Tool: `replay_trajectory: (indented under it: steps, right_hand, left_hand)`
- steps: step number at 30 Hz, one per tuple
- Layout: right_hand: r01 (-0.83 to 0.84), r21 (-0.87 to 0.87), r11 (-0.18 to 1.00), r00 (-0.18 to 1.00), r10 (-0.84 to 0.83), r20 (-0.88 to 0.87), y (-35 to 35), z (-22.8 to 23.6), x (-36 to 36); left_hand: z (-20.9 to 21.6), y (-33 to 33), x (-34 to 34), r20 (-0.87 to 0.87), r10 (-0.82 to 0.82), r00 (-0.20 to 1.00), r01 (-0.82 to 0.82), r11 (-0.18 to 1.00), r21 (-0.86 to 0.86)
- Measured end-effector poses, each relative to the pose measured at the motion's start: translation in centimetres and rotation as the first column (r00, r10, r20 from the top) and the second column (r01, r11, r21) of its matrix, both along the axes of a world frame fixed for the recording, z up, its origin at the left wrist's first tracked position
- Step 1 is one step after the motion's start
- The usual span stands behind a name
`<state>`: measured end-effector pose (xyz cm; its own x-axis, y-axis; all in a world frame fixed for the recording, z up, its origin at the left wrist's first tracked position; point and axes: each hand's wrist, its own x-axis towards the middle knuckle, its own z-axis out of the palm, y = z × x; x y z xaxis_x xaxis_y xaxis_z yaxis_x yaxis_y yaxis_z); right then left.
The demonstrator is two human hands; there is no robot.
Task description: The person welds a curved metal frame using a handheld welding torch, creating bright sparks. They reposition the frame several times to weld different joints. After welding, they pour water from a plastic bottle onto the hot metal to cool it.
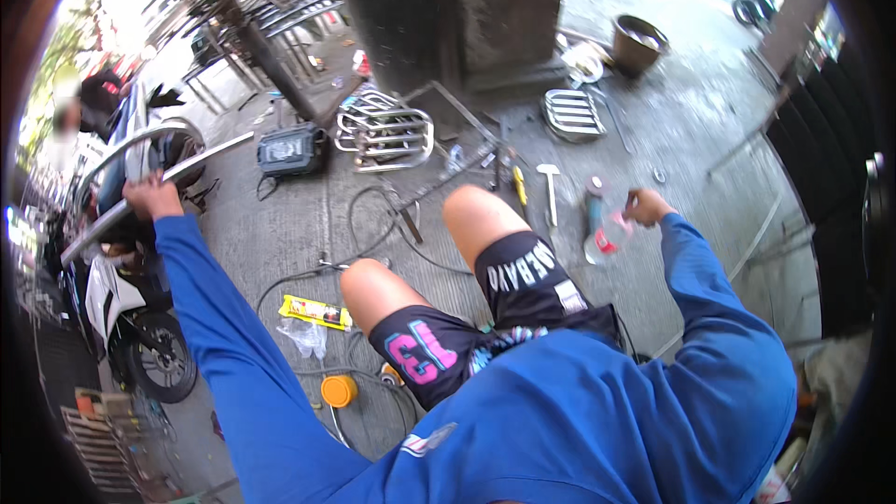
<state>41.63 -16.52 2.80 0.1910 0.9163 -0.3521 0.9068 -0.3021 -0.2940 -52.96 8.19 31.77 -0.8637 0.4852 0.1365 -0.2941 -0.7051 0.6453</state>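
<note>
Out to the left, my left hand is closed around a long, straight silver metal tube, which runs slantwise beside a parked motorcycle. Curved metal tubing shows just beyond that hand; whether it joins the straight piece I cannot tell. On the right, the fingers of my right hand pinch the neck end of a clear plastic bottle with a red label. The bottle leans over the concrete, close to a grey-green cylinder. A hammer and a yellow-handled tool lie left of it.
Cables loop over the floor around my legs. Ahead lie slatted metal racks, a grey tool case and a dark pillar. A yellow packet and an orange-yellow round item lie nearby. A white motorcycle stands left.
</note>
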Motion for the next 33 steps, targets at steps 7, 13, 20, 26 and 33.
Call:
replay_trajectory:
  steps: [7,13,20,26,33]
  right_hand:
    - [0.648,0.313,0.694,0.760,-0.617,-0.206,-13.0,-7.6,3.8]
    - [0.595,0.505,0.625,0.764,-0.636,-0.111,-14.4,-15.2,2.5]
    - [0.814,0.476,0.332,0.529,-0.762,-0.373,-17.2,-17.9,1.9]
    - [0.875,0.456,0.165,0.441,-0.662,-0.606,-17.5,-25.1,-2.4]
    - [0.904,0.420,0.078,0.376,-0.610,-0.698,-14.2,-28.7,-1.6]
  left_hand:
    - [-4.7,-5.7,9.4,-0.084,-0.180,0.980,0.179,0.984,-0.014]
    - [-11.6,2.0,18.8,-0.069,-0.090,0.993,0.081,0.988,-0.134]
    - [-21.5,9.5,33.1,0.354,-0.503,0.788,0.556,0.829,-0.060]
    - [-29.3,14.7,41.9,0.375,-0.540,0.753,0.643,0.724,-0.248]
    - [-28.9,15.6,46.1,0.351,-0.635,0.688,0.721,0.654,-0.230]
